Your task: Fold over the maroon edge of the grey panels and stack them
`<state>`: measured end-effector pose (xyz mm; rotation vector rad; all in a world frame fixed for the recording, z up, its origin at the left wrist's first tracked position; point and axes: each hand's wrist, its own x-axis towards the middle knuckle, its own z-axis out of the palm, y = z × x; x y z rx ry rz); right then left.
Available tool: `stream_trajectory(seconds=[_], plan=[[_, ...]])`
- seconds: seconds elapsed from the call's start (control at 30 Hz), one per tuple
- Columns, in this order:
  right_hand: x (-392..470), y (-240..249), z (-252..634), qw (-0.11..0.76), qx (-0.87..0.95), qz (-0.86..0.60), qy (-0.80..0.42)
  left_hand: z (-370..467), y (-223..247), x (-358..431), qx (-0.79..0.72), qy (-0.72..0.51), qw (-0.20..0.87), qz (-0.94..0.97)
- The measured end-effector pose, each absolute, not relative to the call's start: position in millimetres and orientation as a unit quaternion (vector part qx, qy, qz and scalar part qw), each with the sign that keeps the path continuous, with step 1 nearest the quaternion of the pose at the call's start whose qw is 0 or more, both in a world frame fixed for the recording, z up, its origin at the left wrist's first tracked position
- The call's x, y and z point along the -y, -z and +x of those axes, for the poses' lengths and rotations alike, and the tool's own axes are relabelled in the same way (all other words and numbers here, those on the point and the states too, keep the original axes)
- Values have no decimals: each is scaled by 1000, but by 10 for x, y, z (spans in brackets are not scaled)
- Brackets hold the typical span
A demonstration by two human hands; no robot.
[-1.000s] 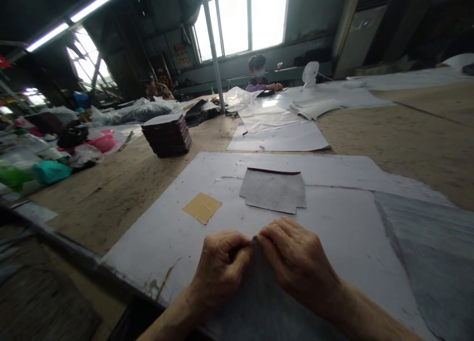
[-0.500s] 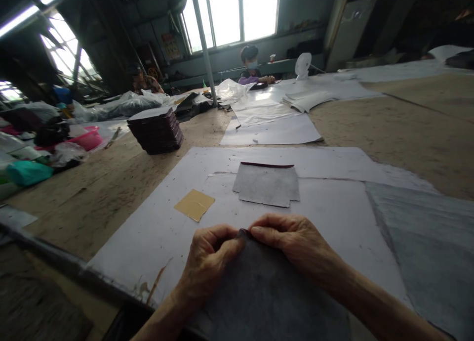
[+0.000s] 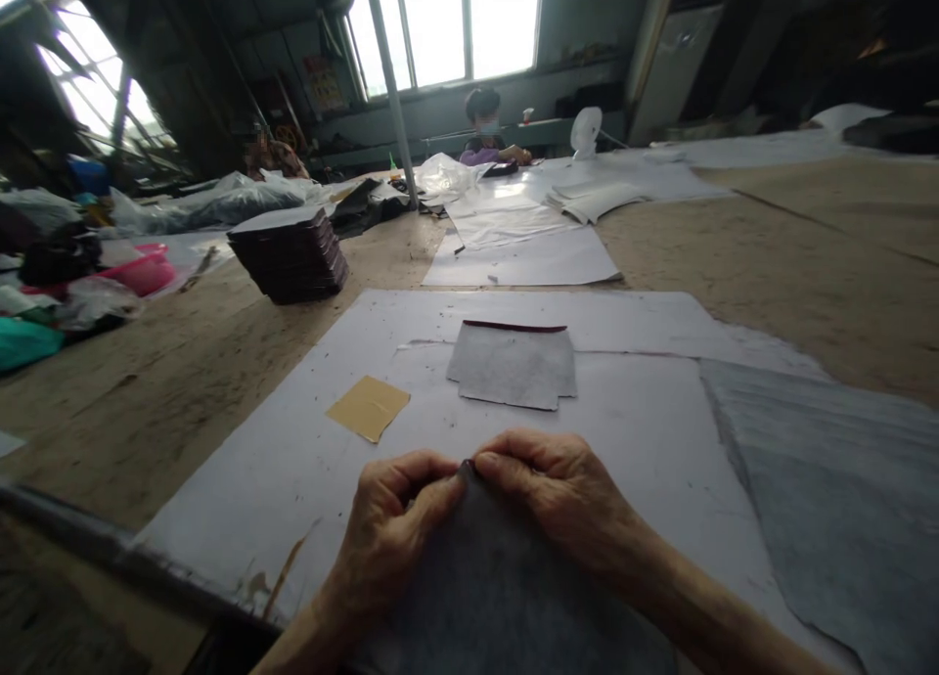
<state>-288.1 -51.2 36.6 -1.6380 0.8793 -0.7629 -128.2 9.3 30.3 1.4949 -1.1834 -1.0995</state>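
Head view: left hand [image 3: 400, 523], thumb and forefinger pinching the far tip of a grey piece [image 3: 499, 587]; right hand [image 3: 550, 484], thumb and fingers pinching the same tip, just beside the left. The piece hangs between the forearms, over the near part of a white mat [image 3: 646, 421], and runs out of frame below. One notched grey panel [image 3: 514, 370], dark red strip along its far edge, lies flat beyond the hands. One tan square [image 3: 369, 408], left of the panel. One larger grey sheet [image 3: 851, 479], at right. One dark stack [image 3: 293, 259], on the brown tabletop [image 3: 183, 362].
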Motion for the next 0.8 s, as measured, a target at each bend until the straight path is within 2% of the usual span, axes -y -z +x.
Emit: stream_trajectory(seconds=[0.23, 0.5, 0.8], plan=[[496, -336, -2865, 512, -370, -695, 344, -1311, -300, -104, 503, 390, 446, 629], [483, -339, -2859, 590, -396, -625, 323, -1311, -295, -98, 515, 401, 453, 608], [431, -316, -2825, 450, -379, -714, 379, -1324, -317, -96, 521, 415, 438, 603]])
